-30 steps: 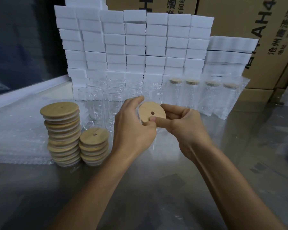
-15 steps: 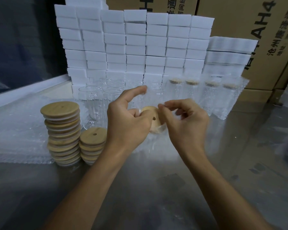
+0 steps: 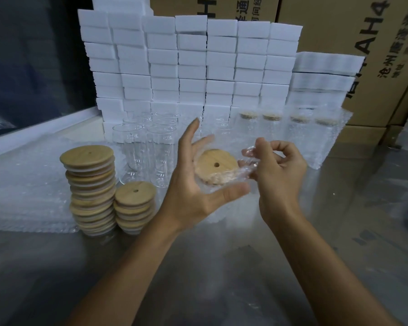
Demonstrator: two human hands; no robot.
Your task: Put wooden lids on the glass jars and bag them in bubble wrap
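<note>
1. Above the steel table (image 3: 222, 267), in the head view, a wooden lid (image 3: 216, 167) with a small centre hole is held tilted between both hands, just right of the two lid stacks.
2. The left hand (image 3: 193, 182) is spread wide, fingers straight and thumb stretched out under the lid; the lid seems to lie against its fingers, though the exact contact is blurred.
3. The right hand (image 3: 278, 170) has its fingers curled and pinches a piece of clear plastic film (image 3: 249, 161) at the lid's right edge; the film wraps partly round the lid's lower side.
4. Left of the held lid, the tall lid stack (image 3: 90, 189) and the short lid stack (image 3: 135, 207) stand touching each other on the table.
5. Behind the held lid stand open glass jars (image 3: 161, 149), without lids.
6. Right of those jars, four wrapped jars (image 3: 297, 135) in bubble wrap stand in a row, lids on.
7. Left of the lid stacks lies a flat pile of bubble wrap bags (image 3: 26, 184).
8. Behind the jars rises a wall of white foam blocks (image 3: 191, 60), with cardboard boxes (image 3: 363, 43) behind it.
</note>
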